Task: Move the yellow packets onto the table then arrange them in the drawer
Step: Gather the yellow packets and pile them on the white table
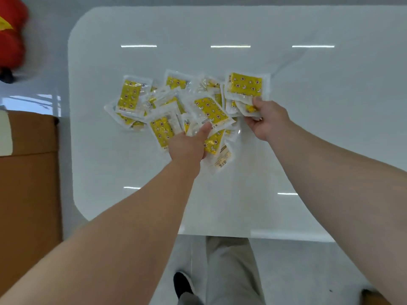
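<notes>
- The yellow packets [176, 106] are heaped in a loose, overlapping pile on the white table [308, 128], roughly mid-table, some face up and some flipped to the label side.
- So the "get them onto the table" half looks pretty much done, judging by the pile; the drawer half looks not yet begun.
- No drawer can be made out anywhere in the head view. A brown cardboard box [28, 172] sits off the table's left edge, and something red and blurry [11, 36] is parked in the far left corner, too smeared to name.
- The left hand [187, 148] is planted at the near edge of the pile, thumb laid over one patterned packet [211, 112], fingers tucked under or among the packets. A grip seems to be closed on at least one, though the fingers are mostly hidden.
- The right hand [266, 119] is closed around a small stack at the pile's right side, with one packet [245, 84] fanned out on top of the bunch, thumb on top, fingers beneath.
- Best guess at the current step: packets are being gathered into bundles for carrying.
- For the next move, the slippery sleeves need to be squared up so nothing slides out of the grip, then the drawer has to be found, since it's out of frame.
- The loose ones on the left of the pile are untouched, so more trips are probably called for.
</notes>
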Demonstrator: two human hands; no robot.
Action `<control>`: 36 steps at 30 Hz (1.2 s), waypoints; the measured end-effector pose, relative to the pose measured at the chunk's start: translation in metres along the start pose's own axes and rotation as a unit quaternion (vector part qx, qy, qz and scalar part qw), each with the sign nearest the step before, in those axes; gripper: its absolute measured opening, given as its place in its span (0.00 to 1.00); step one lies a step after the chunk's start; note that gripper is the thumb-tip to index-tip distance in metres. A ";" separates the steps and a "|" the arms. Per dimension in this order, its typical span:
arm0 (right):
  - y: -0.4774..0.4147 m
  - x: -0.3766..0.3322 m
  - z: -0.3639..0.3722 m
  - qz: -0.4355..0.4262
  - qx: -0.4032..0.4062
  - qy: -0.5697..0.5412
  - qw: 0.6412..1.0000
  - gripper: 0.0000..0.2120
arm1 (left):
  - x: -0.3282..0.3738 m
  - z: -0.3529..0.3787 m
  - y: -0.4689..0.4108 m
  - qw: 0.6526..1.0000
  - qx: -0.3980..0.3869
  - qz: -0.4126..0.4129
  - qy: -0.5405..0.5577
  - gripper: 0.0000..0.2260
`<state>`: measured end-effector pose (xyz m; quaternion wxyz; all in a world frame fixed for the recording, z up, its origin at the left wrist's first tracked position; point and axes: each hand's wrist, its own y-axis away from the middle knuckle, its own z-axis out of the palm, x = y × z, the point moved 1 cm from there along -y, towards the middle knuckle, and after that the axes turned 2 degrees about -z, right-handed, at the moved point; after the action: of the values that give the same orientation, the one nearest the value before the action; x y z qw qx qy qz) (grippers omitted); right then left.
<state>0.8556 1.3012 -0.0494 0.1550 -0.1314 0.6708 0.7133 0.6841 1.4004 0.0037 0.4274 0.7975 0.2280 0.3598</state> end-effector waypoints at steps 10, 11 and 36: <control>-0.034 0.014 0.001 -0.070 0.126 0.228 0.963 0.11 | -0.007 0.033 -0.041 0.996 0.025 -0.082 -0.001 0.44; -0.035 0.015 0.001 -0.072 0.145 0.268 0.950 0.15 | -0.006 0.035 -0.040 0.995 0.024 -0.099 0.008 0.44; 0.238 0.157 0.037 -0.088 -0.063 0.565 0.818 0.27 | -0.060 -0.262 0.176 0.996 -0.021 -0.058 0.072 0.15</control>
<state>0.6177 1.3332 0.1094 -0.1975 -0.5790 0.5795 0.5384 0.4544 1.4030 0.2283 0.4465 0.7460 0.2965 0.3953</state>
